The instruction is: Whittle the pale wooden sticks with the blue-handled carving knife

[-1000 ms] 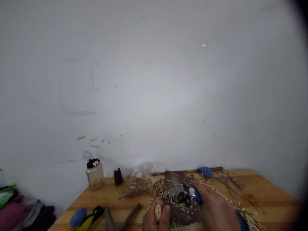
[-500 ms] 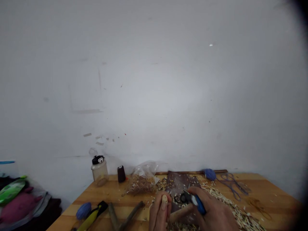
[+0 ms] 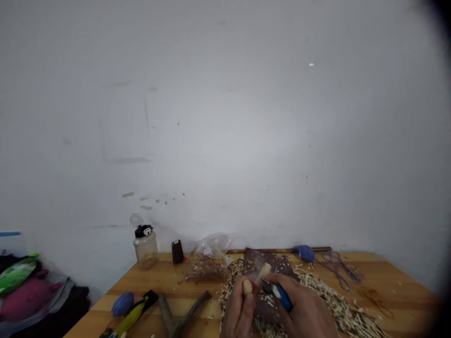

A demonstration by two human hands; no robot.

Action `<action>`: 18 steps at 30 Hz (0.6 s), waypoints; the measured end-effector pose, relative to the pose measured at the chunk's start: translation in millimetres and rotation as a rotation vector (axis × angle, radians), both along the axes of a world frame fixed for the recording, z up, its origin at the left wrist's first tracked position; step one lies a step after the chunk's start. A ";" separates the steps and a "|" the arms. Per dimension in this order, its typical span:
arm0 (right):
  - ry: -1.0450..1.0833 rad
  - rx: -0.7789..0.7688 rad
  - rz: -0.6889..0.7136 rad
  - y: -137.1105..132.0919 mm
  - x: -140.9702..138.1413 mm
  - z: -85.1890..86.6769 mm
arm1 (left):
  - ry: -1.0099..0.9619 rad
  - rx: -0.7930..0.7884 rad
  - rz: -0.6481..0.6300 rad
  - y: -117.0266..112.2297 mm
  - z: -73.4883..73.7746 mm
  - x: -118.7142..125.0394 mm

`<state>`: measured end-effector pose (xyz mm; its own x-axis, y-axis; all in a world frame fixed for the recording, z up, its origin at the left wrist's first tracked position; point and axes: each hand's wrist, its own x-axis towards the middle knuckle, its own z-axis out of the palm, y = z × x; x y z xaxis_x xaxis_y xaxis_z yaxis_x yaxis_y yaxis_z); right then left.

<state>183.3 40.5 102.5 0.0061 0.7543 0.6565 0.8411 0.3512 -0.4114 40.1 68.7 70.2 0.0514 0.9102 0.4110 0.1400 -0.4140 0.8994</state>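
Note:
My left hand (image 3: 240,310) is closed around a pale wooden stick (image 3: 262,272), whose peeled tip points up and away from me. My right hand (image 3: 306,310) grips a small knife with a blue handle (image 3: 279,293); its blade lies against the stick just below the tip. Both hands hover low over a dark brown mat (image 3: 264,264) on the wooden table (image 3: 387,277). Pale wood shavings (image 3: 327,300) lie scattered around and under the hands.
Near the wall stand a clear jar with a black lid (image 3: 145,246), a dark thread spool (image 3: 177,251) and a plastic bag of shavings (image 3: 208,263). A forked branch (image 3: 183,312), blue yarn ball (image 3: 122,304) and yellow-black tool (image 3: 132,317) lie left. Purple cord (image 3: 338,265) lies right.
The stick in my left hand has swung from lying across to pointing up and away. My right hand brought the knife blade in against it near the tip. The view tilted slightly.

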 end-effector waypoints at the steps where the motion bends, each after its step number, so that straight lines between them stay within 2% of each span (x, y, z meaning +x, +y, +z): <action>1: -0.008 -0.004 -0.013 0.7 0.5 -0.7 | -0.010 -0.015 -0.034 1.0 1.6 -0.5; 5: -0.024 -0.022 0.020 3.7 0.2 -3.9 | -0.107 -0.078 -0.237 5.7 8.0 -3.1; 10: -0.136 0.005 -0.012 6.8 -2.3 -8.8 | -0.178 -0.075 -0.284 7.2 7.6 -2.6; 18: -0.346 0.184 -0.117 13.5 -7.4 -20.9 | -0.254 -0.093 -0.443 11.3 -0.7 -7.3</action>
<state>175.9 54.0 81.7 -0.1598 0.6316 0.7586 0.9576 0.2859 -0.0364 32.8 79.9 69.6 0.3488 0.8571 0.3792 -0.2580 -0.3011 0.9180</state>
